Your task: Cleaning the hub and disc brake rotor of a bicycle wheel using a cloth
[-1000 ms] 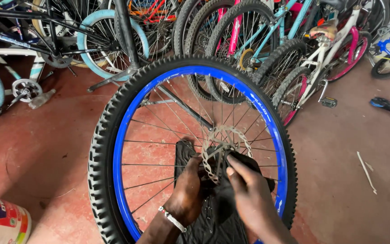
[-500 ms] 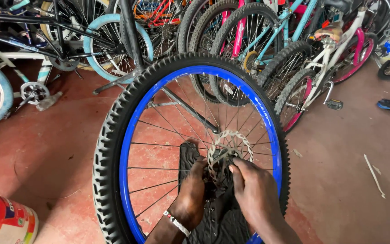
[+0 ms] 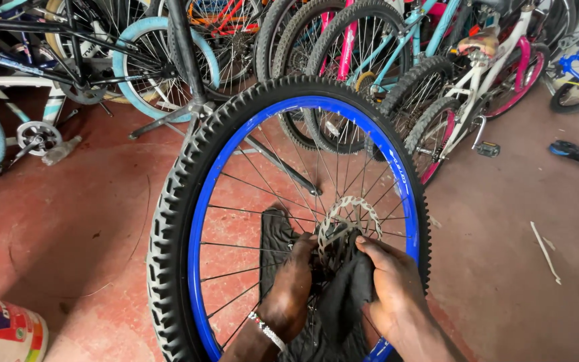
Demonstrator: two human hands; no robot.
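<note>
At the hub of the upright wheel (image 3: 289,201), I am pinching a dark cloth (image 3: 346,288) in my right hand (image 3: 397,295); left hand (image 3: 289,295) is gripping beside the disc (image 3: 350,218). Fingers among spokes risk nipping if the wheel rolls.

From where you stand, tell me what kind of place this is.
Probably a bicycle repair shop or storage room. Many bicycles stand packed in a row at the back, a blue-rimmed wheel with a knobby tyre is being worked on by hand, and the red floor looks stained and scuffed.
</note>
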